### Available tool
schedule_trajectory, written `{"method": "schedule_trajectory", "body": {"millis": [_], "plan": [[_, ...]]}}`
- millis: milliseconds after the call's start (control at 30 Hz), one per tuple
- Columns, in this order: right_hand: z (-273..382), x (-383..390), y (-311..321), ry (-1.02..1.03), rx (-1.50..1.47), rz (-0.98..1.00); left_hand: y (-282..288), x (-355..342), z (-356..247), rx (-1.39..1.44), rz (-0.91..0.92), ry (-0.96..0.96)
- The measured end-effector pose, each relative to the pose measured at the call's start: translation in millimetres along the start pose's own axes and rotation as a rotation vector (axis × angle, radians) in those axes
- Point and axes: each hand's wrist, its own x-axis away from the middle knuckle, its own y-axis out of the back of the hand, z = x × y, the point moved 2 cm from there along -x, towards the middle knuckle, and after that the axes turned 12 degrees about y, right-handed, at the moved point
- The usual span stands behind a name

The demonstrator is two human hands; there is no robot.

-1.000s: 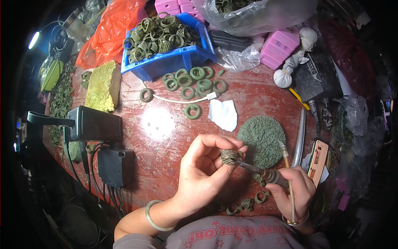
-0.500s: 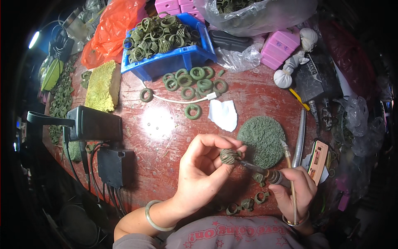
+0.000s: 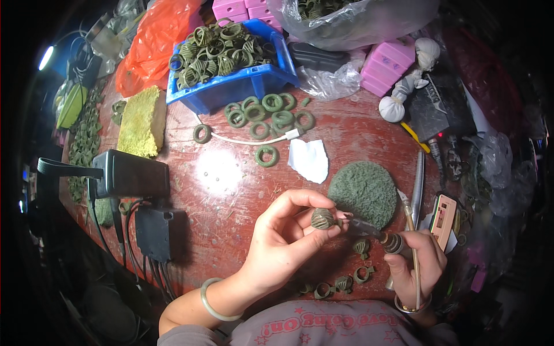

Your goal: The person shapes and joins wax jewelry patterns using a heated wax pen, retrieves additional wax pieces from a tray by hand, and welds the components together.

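Observation:
My left hand [image 3: 276,245] pinches a dark green ring with a ribbed, domed top [image 3: 322,219] between thumb and fingers. Closed around a wax pen [image 3: 393,243] with a dark metal tip and a brown collar is my right hand [image 3: 424,262]. The pen's tip points left and ends close beside the ring; whether they touch I cannot tell. A slim wooden-handled tool with a pale pointed blade [image 3: 411,222] is also tucked in the right hand, blade upward. Below the pen, several ribbed green rings [image 3: 362,274] lie on the red table near my shirt.
Beyond my hands lie a round green textured pad [image 3: 363,193], a torn white paper [image 3: 309,160] and several plain green rings [image 3: 266,156]. A blue bin [image 3: 231,89] heaped with rings stands at the back. Black boxes with cables [image 3: 161,233] and a yellow sponge [image 3: 138,124] are left.
The ring has turned a little in my left hand. My right hand has shifted slightly right, with the pen's tip still close to the ring. A red light now shows on the black box at right.

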Motion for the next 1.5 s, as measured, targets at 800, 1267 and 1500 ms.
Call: {"method": "schedule_trajectory", "body": {"millis": [800,1267,1500], "plan": [[-0.7,-3.9,2.6,-0.018,0.040,-0.019,0.6,-2.7,-4.8,0.240,0.122,0.224],[-1.3,-3.7,1.1,-0.006,0.059,0.014,-2.4,-2.3,-8.1,0.220,0.056,0.219],[-2.7,-2.7,-0.3,-0.006,0.067,0.015,-2.5,-2.1,-7.4,0.219,0.044,0.219]]}}
